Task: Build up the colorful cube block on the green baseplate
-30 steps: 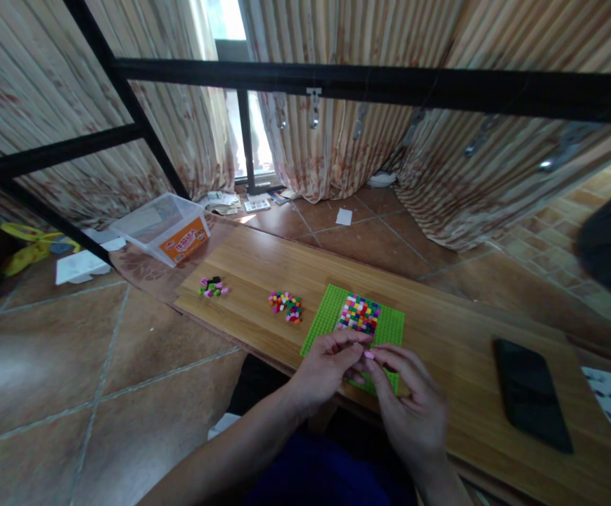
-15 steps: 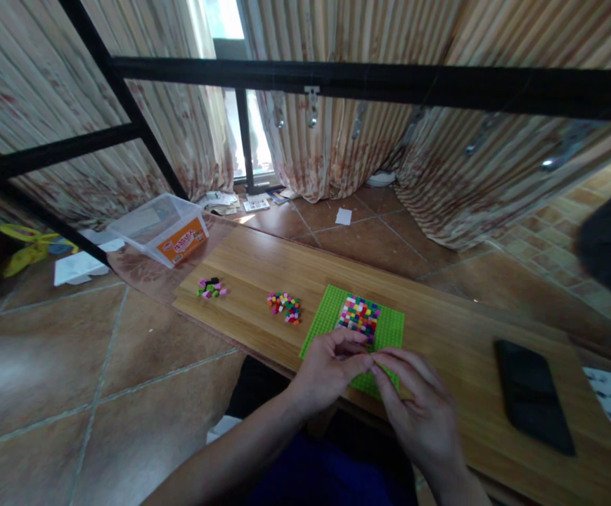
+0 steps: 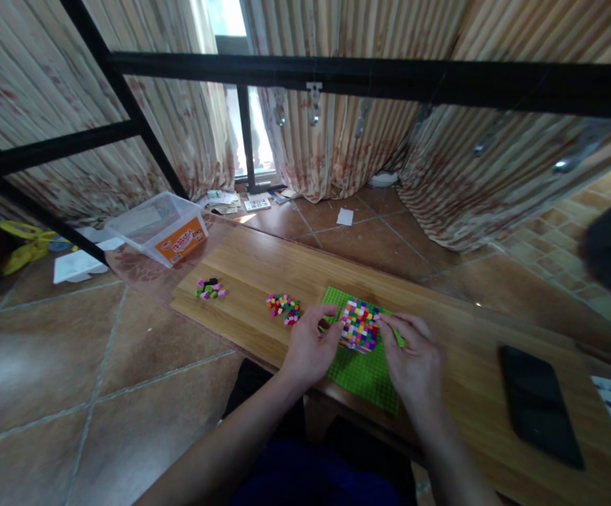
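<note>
A multicoloured block of small toy bricks (image 3: 361, 325) sits over the green studded baseplate (image 3: 365, 385), between my two hands. My left hand (image 3: 308, 348) is curled at its left side, thumb tip at the block's edge. Something dark red shows between thumb and forefinger, too small to name. At the block's upper right edge my right hand (image 3: 415, 358) pinches what looks like a small pink brick (image 3: 377, 318). The right fingers partly cover the baseplate's right side.
Loose coloured bricks (image 3: 283, 306) lie left of the baseplate on the wooden table (image 3: 263, 256). Pink, green and black bricks (image 3: 210, 289) are farther left. A black phone-like slab (image 3: 540, 404) lies right. A clear plastic box (image 3: 165, 228) stands beyond the left end.
My hands have parted from in front of the block to its two sides. The right hand moved up to the block's right edge. More of the baseplate's near part shows.
</note>
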Demonstrator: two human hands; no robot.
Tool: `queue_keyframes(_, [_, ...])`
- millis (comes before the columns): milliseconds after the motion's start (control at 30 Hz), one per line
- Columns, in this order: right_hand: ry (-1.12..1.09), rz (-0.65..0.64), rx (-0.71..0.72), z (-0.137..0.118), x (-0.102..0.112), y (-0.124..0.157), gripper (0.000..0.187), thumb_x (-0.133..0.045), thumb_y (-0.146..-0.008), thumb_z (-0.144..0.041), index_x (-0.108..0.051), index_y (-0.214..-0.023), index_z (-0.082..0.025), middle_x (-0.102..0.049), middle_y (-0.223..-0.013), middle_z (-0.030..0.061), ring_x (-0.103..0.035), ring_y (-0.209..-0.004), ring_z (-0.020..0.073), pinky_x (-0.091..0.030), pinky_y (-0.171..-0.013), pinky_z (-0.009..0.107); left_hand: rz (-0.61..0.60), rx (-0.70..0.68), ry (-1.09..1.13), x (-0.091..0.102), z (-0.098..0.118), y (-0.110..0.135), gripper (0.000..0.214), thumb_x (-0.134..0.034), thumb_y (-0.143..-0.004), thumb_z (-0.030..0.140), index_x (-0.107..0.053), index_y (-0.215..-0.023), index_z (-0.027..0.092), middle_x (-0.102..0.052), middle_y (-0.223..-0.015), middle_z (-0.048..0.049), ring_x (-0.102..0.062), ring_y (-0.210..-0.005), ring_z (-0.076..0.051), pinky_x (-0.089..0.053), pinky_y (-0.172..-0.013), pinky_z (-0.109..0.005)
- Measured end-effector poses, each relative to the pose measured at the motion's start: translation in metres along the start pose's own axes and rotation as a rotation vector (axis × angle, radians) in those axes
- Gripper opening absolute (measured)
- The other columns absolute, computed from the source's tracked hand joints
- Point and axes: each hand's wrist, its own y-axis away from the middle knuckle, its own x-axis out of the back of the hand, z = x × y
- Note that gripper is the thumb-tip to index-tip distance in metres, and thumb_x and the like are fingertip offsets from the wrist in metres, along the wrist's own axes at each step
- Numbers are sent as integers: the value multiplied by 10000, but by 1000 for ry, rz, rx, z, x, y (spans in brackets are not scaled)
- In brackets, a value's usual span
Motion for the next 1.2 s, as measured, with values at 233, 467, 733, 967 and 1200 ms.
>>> queue_keyframes(233, [16, -5, -21, -3, -2, 4, 277, -594, -917, -442, -786, -936, -243, -710, -938, 69, -634, -882, 211, -518, -824, 404, -27, -62, -71, -6, -5, -10, 224, -613, -861, 216, -668, -1075, 183, -673, -1036, -56, -615, -805, -149, -501, -696, -265])
queue_keyframes(467, [-140, 31, -257, -2, -5, 5, 332, -685, -819, -504, -779, -940, -209, -711, -956, 73, -632, -791, 182, -516, -714, 337, -54, -62, -55, -8, -9, -9, 207, -613, -853, 200, -680, -1048, 184, -676, -1021, -52, -617, -799, -149, -508, -718, -271])
queue_keyframes(733, [-343, 29, -575, 7, -15, 7, 475, -736, -741, -537, -759, -1056, -181, -747, -983, 97, -653, -788, 182, -521, -728, 340, -41, -32, -44, -7, -16, -8, 213, -625, -840, 200, -686, -1044, 181, -674, -963, -48, -617, -807, -163, -509, -734, -283])
queue_keyframes(967, [-388, 49, -586, 8, -25, 5, 462, -746, -725, -516, -766, -1031, -171, -755, -978, 102, -686, -823, 201, -553, -785, 381, -56, -43, -15, -9, -17, -7, 198, -608, -855, 204, -689, -1032, 172, -683, -991, -56, -619, -810, -161, -502, -718, -270])
queue_keyframes(1200, [-538, 115, -686, -2, -32, 2, 398, -779, -691, -464, -760, -961, -172, -752, -904, 69, -683, -782, 177, -558, -746, 331, -68, -36, 0, -10, -20, -7, 192, -603, -868, 222, -696, -1027, 165, -697, -955, -61, -625, -795, -167, -496, -708, -270])
